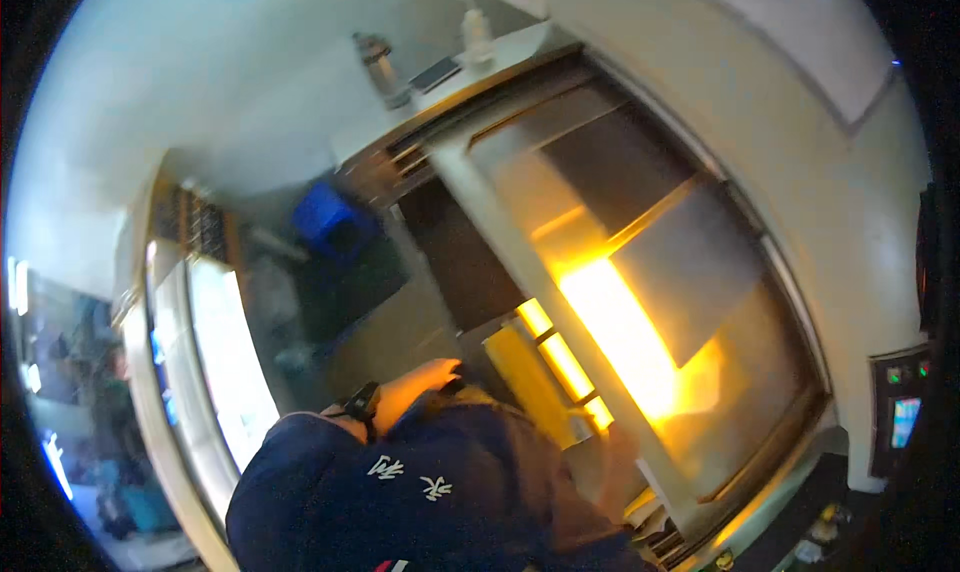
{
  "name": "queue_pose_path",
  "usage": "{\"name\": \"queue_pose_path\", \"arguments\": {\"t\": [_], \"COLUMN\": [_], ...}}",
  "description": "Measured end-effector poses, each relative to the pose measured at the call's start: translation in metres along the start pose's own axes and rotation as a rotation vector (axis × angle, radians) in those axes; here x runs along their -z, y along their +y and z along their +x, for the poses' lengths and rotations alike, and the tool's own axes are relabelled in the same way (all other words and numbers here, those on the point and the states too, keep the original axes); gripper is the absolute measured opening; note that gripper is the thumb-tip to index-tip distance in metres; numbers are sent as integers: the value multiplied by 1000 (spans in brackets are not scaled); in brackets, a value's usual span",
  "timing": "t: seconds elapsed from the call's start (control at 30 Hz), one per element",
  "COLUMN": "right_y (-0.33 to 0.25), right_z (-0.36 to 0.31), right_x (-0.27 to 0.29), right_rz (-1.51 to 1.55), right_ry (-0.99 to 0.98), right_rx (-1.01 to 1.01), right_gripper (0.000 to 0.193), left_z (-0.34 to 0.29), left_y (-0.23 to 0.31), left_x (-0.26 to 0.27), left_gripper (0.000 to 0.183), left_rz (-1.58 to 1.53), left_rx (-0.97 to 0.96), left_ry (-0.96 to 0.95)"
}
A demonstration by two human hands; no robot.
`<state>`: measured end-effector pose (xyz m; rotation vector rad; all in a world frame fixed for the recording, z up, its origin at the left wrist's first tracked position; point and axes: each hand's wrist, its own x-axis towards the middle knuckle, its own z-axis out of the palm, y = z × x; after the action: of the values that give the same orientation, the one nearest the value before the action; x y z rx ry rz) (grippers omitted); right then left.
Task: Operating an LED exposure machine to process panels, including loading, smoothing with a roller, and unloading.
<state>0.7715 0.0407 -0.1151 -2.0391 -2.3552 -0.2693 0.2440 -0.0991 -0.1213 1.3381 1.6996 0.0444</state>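
My left hand (428,377), with a dark watch (362,402) on its wrist, is held in front of my dark shirt (400,492). Its fingers look curled in, beside a small dark shape that I cannot make out. On the right, my right hand (612,462) is a brownish smear next to the lower edge of a cabinet-like machine, and its fingers cannot be made out. Close by is a yellow-lit panel (530,377) with glowing slots (565,365). A grey sheet-like panel (690,267) slants across the machine's window, beside a bright yellow glow (625,337).
A metal flask (383,70), a dark flat device (436,75) and a white bottle (477,37) stand on a ledge. A blue bin (333,222) is on the floor. To the left is a bright lit panel (230,352); a control box (900,412) is at far right.
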Motion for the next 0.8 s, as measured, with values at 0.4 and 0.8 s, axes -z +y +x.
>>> {"name": "queue_pose_path", "arguments": {"t": [0.4, 0.8], "right_y": [0, -204], "right_z": [51, 96], "right_x": [-118, 168], "right_rz": [1303, 899], "right_ry": [-13, 81], "right_rx": [-390, -58], "right_gripper": [42, 41], "left_z": [-91, 16], "left_y": [40, -61], "left_x": [9, 110], "left_gripper": [49, 48], "left_rz": [-217, -30], "left_rx": [-125, -298], "left_ry": [-37, 6]}}
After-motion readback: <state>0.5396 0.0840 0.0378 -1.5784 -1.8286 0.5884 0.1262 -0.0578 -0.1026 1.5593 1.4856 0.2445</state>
